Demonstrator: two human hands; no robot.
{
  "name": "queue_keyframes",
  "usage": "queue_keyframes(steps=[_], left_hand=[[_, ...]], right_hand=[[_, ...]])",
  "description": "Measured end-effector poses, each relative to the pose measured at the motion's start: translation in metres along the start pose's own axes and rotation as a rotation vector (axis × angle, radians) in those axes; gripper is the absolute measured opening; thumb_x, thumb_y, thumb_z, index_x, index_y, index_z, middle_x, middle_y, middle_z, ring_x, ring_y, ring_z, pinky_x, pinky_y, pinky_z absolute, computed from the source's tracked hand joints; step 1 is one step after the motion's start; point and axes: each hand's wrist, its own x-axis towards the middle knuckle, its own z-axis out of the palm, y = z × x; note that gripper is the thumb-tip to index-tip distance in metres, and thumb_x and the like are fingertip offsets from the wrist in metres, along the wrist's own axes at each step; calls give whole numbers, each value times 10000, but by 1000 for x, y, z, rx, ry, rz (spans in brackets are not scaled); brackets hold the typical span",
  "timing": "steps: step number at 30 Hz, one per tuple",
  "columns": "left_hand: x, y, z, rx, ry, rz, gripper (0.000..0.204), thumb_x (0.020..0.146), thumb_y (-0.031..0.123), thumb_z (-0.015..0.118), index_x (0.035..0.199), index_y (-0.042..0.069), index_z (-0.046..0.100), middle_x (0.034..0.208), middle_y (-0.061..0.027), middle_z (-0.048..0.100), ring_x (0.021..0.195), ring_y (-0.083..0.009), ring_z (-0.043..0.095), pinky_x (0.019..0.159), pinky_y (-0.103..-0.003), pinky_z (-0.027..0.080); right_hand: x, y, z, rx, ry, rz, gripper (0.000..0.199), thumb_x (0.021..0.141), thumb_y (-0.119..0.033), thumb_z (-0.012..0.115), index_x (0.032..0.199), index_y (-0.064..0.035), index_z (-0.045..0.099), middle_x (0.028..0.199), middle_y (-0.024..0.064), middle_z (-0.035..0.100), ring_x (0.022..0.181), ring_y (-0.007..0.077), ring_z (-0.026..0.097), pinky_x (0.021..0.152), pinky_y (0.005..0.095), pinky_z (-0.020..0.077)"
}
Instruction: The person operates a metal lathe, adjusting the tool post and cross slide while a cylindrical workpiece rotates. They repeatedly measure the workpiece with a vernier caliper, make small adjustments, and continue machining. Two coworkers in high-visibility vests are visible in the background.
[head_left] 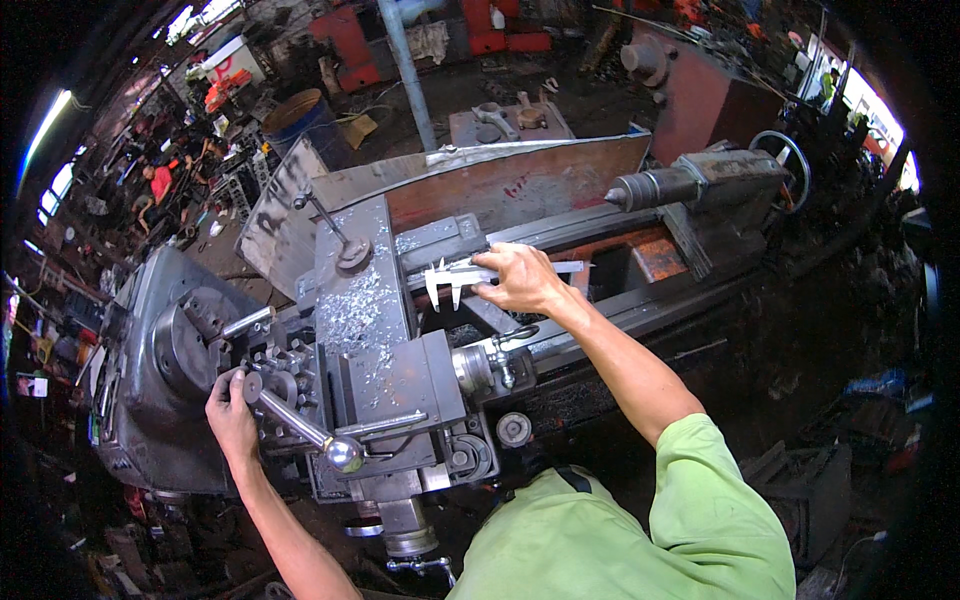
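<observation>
Right hand: there it is, right hand (520, 280) on the caliper (470, 275), fingers (487, 290) clenched around its beam.
Caliper: lying across the lathe (400, 330) carriage, centre of the scene, jaws pointing near, bar running right under the palm.
Left hand: down at the near left, left hand (232, 412) wrapped over the tool post (265, 385), fingers closed on it.
Lever: a steel lever (300, 425) with a round knob juts right and near from that hand.
Chuck: chuck (185, 345) at the left, a short rod (245, 322) poking out of it toward the carriage.
Tailstock: tailstock (680, 185) far right, its pointed centre aimed left, well apart from both hands.
Carriage top: silver chips (350, 305) scattered over the flat plate.
Containers: a blue drum (300, 120) stands far left on the floor; what it holds I cannot tell.
</observation>
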Motion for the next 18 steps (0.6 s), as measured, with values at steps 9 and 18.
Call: queue_keyframes(steps=[9, 18], left_hand=[[2, -5, -1, -40, -8, -2, 254, 963, 183, 594, 998, -57, 668, 883, -48, 654, 820, -111, 572, 780, -260, 466], [1, 0, -1, -8, -15, -23, 241, 964, 154, 573, 1002, -70, 654, 902, -55, 644, 835, -115, 572, 786, -258, 472]], right_hand=[[0, 5, 5, 11, -4, 23, 440, 752, -317, 727, 1099, -50, 692, 961, 154, 649, 902, 353, 642, 786, 436, 518], [-24, 89, 56, 174, -1, 710, 411, 776, -289, 726, 1084, -18, 694, 976, 234, 696, 1000, 364, 667, 881, 429, 509]])
